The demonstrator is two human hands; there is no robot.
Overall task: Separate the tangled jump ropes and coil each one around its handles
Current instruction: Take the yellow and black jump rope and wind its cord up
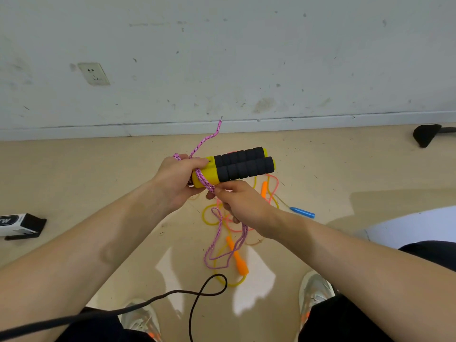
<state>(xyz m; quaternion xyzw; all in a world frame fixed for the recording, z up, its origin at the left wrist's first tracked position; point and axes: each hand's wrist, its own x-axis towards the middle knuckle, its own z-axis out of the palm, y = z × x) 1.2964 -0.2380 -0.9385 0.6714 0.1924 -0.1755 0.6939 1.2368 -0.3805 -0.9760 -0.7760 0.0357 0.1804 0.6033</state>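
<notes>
My left hand (177, 178) grips two yellow handles with black foam grips (243, 165), held side by side and pointing right. A pink braided rope (203, 180) crosses the yellow ends once, and its free end sticks up toward the wall. My right hand (243, 203) pinches this pink rope just below the handles. The rest of the pink rope hangs down in loops to the floor. There it overlaps a yellow rope (208, 215), a thin pink cord, two orange handles (238, 259) and a blue handle (302, 212).
A dark cable (197, 299) loops across the floor near my shoes (314, 290). A black and white box (21, 225) lies at the left. A black object (425, 134) sits by the wall at the right. A socket (93, 74) is on the wall.
</notes>
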